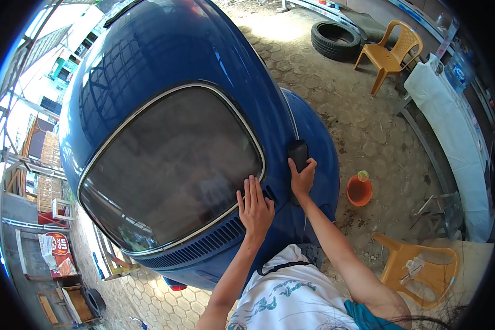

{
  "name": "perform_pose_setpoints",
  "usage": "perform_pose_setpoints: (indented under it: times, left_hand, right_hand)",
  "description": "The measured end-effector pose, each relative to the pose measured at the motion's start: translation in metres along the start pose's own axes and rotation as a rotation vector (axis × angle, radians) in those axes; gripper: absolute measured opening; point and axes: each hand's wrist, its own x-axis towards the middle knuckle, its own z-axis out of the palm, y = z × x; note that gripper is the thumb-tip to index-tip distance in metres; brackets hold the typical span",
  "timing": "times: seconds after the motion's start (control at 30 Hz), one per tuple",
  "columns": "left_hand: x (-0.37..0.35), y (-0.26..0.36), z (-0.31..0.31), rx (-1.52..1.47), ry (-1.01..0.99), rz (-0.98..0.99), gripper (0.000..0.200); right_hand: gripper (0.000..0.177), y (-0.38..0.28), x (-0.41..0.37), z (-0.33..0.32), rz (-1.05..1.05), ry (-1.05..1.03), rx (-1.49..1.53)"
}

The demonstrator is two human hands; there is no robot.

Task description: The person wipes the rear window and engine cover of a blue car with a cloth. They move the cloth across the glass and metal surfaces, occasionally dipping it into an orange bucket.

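In the head view a blue car (168, 55) with a rounded body fills the middle. Its dark rear window (176, 159) has a bright metal trim, and a row of vent slots runs below it. My left hand (256, 209) lies flat by the window's lower right corner, fingers stretched out and holding nothing. Farther right, my right hand (303, 179) is closed around a black, elongated block (298, 154) against the blue bodywork near the rear fender. Its exact kind cannot be made out, and my palm hides part of it.
An orange bucket (359, 191) stands on the paved ground to the right. Beyond it are a tyre (335, 40), a yellow plastic chair (389, 55) and a covered table (451, 137). Another yellow chair (421, 272) is close by on my right. Wooden frames stand at the left.
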Motion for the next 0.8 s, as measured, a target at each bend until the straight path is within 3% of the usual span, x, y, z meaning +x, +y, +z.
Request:
perform_pose_setpoints:
  times: [0.23, 0.37, 0.47, 0.57, 0.7, 0.8]
  left_hand:
    - [0.028, 0.026, 0.031, -0.152, 0.012, 0.024, 0.088]
    - [0.053, 0.053, 0.041, -0.201, 0.079, -0.081, 0.088]
    - [0.061, 0.057, 0.039, -0.151, 0.135, -0.045, 0.087]
    - [0.086, 0.053, 0.058, -0.440, -0.166, 0.090, 0.082]
    - [0.090, 0.076, 0.080, -0.462, -0.088, 0.051, 0.073]
    - [0.065, 0.067, 0.082, -0.449, -0.097, 0.111, 0.070]
  right_hand:
    - [0.077, -0.005, -0.002, 0.000, 0.036, 0.049, -0.007]
    - [0.078, 0.000, 0.001, 0.001, 0.004, 0.060, 0.002]
    - [0.076, -0.001, 0.001, 0.003, -0.002, 0.053, -0.015]
    - [0.074, 0.005, 0.003, 0.004, -0.030, 0.048, -0.032]
    - [0.072, 0.025, 0.006, 0.010, -0.103, 0.078, -0.004]
    - [0.072, 0.005, 0.000, 0.003, -0.008, 0.049, -0.007]
